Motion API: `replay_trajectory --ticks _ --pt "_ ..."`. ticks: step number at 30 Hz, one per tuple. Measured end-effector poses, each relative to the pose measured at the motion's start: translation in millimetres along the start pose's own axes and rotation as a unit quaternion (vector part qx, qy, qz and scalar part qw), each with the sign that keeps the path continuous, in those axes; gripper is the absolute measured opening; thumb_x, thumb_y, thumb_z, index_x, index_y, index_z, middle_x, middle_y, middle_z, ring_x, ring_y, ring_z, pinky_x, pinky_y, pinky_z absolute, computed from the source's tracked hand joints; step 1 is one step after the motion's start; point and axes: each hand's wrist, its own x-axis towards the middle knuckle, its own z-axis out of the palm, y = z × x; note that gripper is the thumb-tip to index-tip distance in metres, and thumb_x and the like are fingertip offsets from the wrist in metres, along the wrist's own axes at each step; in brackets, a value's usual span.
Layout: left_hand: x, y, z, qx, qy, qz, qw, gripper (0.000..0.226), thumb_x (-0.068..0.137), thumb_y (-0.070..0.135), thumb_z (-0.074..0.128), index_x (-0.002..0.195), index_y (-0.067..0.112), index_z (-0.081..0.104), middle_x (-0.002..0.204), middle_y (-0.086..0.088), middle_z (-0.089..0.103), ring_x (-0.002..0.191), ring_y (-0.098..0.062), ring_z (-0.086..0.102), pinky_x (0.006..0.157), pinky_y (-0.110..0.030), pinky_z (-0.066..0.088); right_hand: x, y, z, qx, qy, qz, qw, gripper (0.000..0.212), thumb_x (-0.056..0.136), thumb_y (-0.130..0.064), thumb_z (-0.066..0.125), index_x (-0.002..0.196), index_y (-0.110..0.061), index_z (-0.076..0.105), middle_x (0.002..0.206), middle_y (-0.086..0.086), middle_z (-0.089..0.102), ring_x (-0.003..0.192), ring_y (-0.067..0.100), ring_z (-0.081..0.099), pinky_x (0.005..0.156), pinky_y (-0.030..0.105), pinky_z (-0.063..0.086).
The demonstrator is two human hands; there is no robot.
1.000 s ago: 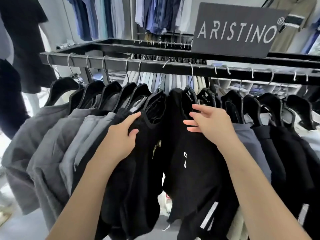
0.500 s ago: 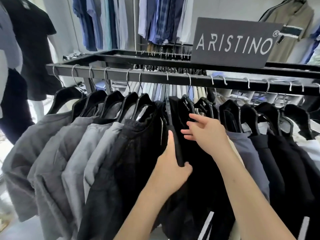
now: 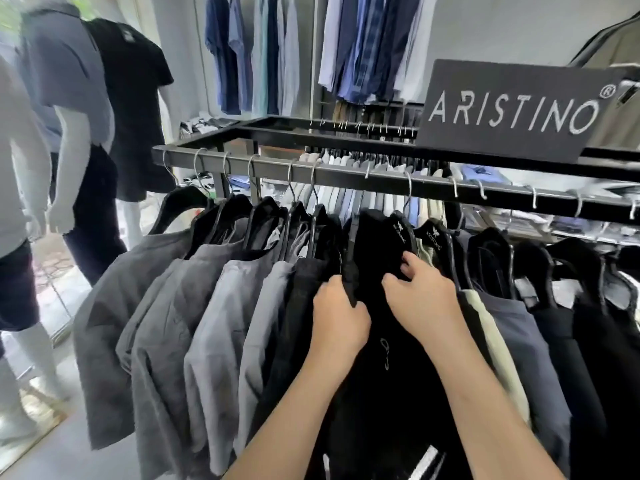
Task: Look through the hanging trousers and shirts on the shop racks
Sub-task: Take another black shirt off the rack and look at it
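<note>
Both grips curl into one black garment (image 3: 377, 258) mid-rack, parting the row.

Largest first: the black rack rail (image 3: 346, 174) carries the whole row on hooked hangers, so each piece can slide aside; grey shirts (image 3: 166, 306) sit bunched to the left, dark and pale pieces (image 3: 512, 327) wait to the right. Between them hangs the black garment. Left hand (image 3: 341, 315) has its fingers curled round that garment's left edge, apparently to hold the grey bunch back. Right hand (image 3: 420, 299) curls its fingers (image 3: 410, 263) into the cloth just below the branded hanger (image 3: 401, 230), likely to turn the front into view.
</note>
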Motion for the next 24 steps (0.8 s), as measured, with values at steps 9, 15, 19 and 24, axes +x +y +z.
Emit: replay_trajectory --ticks 9,15,19,24 --pt "40.9 59.4 -12.3 0.085 -0.017 0.009 0.996 0.01 0.081 -0.001 0.05 0.091 0.002 0.05 0.098 -0.015 0.056 0.093 -0.027 0.052 0.064 -0.019 0.03 -1.2 3.3 17.3 -0.027 -0.087 -0.031 0.995 0.075 0.098 -0.024 0.05 0.157 -0.009 0.006 0.157 0.013 0.029 0.141 0.028 0.035 0.106 0.034 0.036" --pt "31.7 38.7 19.0 0.084 -0.004 -0.047 0.995 0.027 0.078 0.001 0.054 0.105 -0.002 0.056 0.11 -0.019 0.062 0.104 -0.034 0.059 0.086 -0.035 0.051 2.8 19.9 21.4 -0.065 -0.148 -0.061 0.985 0.083 0.096 -0.019 0.054 0.157 -0.009 0.0 0.162 0.014 0.016 0.144 0.027 0.031 0.113 0.034 0.033" --pt "15.1 12.0 21.1 0.066 -0.005 -0.072 0.995 0.024 0.077 0.005 0.053 0.1 0.004 0.059 0.098 -0.012 0.066 0.092 -0.027 0.063 0.075 -0.03 0.054 4.8 31.1 23.9 -0.04 -0.182 -0.096 0.978 0.074 0.092 -0.004 0.048 0.157 -0.009 0.013 0.162 0.011 0.019 0.147 0.022 0.027 0.116 0.029 0.027" --pt "-30.3 -15.4 5.6 0.054 0.019 -0.108 0.992 0.031 0.076 -0.001 0.051 0.101 0.015 0.062 0.083 0.001 0.062 0.066 -0.007 0.058 0.047 -0.011 0.04 10.8 35.7 18.5 -0.012 -0.167 -0.119 0.979 0.07 0.092 0.003 0.041 0.157 -0.011 0.017 0.157 0.01 0.033 0.141 0.026 0.036 0.109 0.026 0.03"
